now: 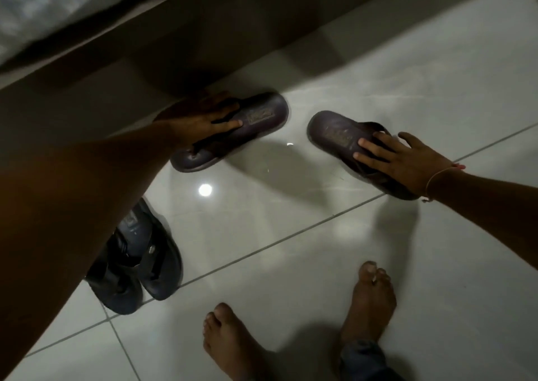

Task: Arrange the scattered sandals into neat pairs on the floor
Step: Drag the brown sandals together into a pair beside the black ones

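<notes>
Two dark brown sandals lie apart on the glossy white tiled floor. My left hand (pixel 203 115) rests on the strap area of the left brown sandal (pixel 256 117), fingers closed around it. On the right brown sandal (pixel 334 131), my right hand (pixel 398 162) lies over the straps, a thin bracelet at the wrist. Both soles still touch the floor. A pair of black sandals (pixel 139 252) lies side by side at the lower left, partly hidden by my left forearm.
My two bare feet (pixel 369 302) stand on the tiles at the bottom. A dark wall or furniture base (pixel 180 46) runs diagonally behind the left sandal. A ceiling light reflects off the floor (pixel 205 190) between the sandals.
</notes>
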